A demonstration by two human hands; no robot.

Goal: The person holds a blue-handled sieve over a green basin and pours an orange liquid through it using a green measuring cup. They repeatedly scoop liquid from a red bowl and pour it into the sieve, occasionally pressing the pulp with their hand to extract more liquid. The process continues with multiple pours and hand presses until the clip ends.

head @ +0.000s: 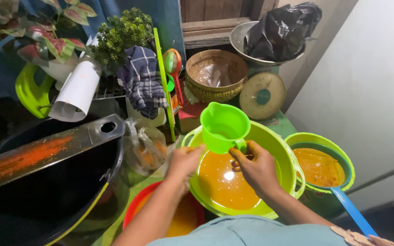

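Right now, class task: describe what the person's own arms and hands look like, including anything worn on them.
Both forearms are bare, with no sleeves reaching them. The left hand and right hand wear no gloves, and no rings, watch or bracelet show. A pale blue garment covers the body at the bottom edge.

Both forearms reach up from the bottom edge, bare, converging toward the middle of the view. The left hand (184, 160) lies palm down, fingers curled forward and bunched together, its wrist straight in line with the forearm. The right hand (255, 165) sits just beside it to the right — back of the hand toward the camera, fingers bent inward in a pinch, thumb tucked against the fingertips. The right wrist bends slightly inward. The two hands are near but not touching — a narrow gap lies between them.
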